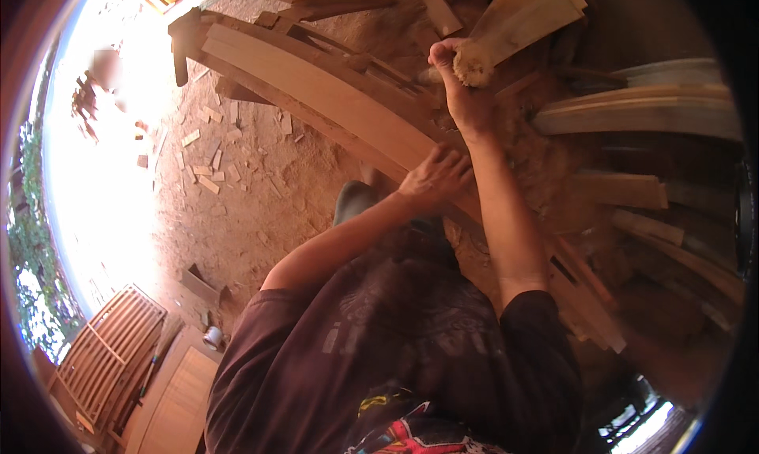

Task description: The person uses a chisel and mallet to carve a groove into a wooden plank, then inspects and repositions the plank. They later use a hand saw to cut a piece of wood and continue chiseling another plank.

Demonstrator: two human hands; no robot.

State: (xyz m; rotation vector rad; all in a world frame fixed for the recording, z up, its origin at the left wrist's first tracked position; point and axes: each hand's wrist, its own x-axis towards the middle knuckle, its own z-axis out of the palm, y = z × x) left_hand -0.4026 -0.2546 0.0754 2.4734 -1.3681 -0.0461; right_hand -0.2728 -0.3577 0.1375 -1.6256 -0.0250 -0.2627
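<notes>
Plank slants away up-left, near edge exposed beyond the half-curled left hand resting on it; right hand closes round a tan wad. Chip-strewn floor opens left; faded shirt print is illegible.

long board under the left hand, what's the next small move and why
Perhaps lower the round, frayed tan object toward the long board, well clear of the left hand. The right hand has it raised, while the left hand lies on the board; whether those left fingers hold anything is hard to tell.
</notes>
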